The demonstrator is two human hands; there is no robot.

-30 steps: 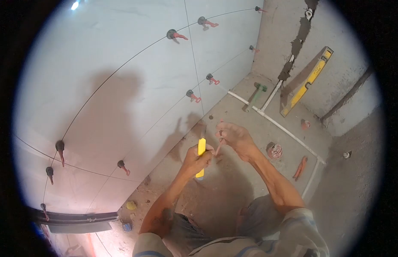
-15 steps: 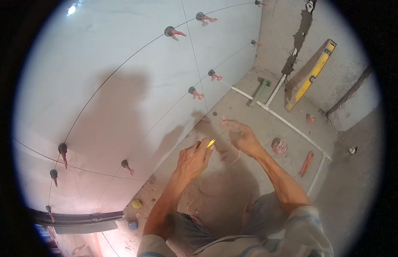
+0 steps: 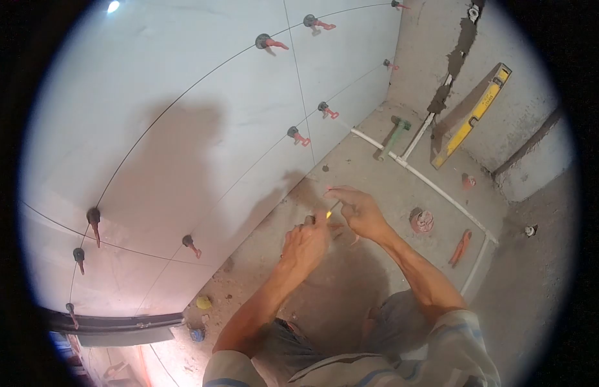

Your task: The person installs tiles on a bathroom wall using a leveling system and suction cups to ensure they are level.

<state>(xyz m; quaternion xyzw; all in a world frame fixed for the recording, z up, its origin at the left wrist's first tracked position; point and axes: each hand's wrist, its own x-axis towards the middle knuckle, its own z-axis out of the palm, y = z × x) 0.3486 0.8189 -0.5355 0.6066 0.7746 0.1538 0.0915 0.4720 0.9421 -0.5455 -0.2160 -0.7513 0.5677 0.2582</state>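
Observation:
Closed around a small yellow tool (image 3: 329,214) is my left hand (image 3: 304,244). A thin grey blade or shaft sticks out of the tool toward my right hand (image 3: 364,215), much like a utility knife. My right hand's fingers are bent and pinched, with a small pinkish-red piece (image 3: 328,189) at their tips; its kind is too small to make out. The two hands are close together above the floor, beside the lower edge of the large pale tile wall (image 3: 248,97). The tool's tip lies just by the right hand's fingers.
Red-handled tile levelling clips (image 3: 298,136) sit along the wall joints. A white pipe (image 3: 428,180) runs over the floor. A green hammer (image 3: 395,138), a yellow spirit level (image 3: 472,119), a stuffed drain opening (image 3: 421,221) and an orange-red piece (image 3: 461,248) lie to the right.
My left hand has moved right and slightly down, bringing the yellow tool up to my right hand. My right hand has shifted slightly left and down, still with the pinkish-red piece.

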